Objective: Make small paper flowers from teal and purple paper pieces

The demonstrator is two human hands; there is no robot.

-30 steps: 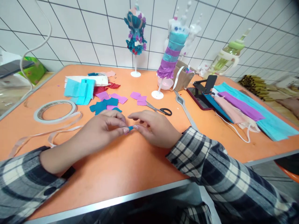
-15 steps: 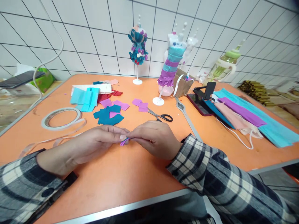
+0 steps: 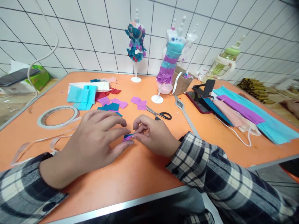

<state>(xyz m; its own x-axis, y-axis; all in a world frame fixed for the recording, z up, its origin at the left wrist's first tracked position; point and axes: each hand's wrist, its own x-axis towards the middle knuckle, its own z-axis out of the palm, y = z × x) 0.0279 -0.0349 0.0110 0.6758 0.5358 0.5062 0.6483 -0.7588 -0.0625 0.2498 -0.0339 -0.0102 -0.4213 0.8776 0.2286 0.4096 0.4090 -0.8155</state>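
Note:
A small folded piece of teal and purple crepe paper is held over the table's near middle. My right hand pinches its right end between thumb and forefinger. Palm down, my left hand arches at the paper's left side, fingers apart, its thumb tip close under the paper's lower edge; whether it touches is hard to tell. Teal paper scraps lie partly hidden behind the left hand, purple squares farther back. Scissors with black handles lie just beyond the right hand.
A roll of white tape sits at left near light blue sheets. Along the back stand a decorated mini dress form, another wrapped in blue and purple, and a paper bag. Paper strips and a phone lie right.
My left hand has turned palm down and loosened from its pinch on the paper, its fingers spreading. My right hand keeps the paper pinched, its fingers more curled. The view has shifted slightly.

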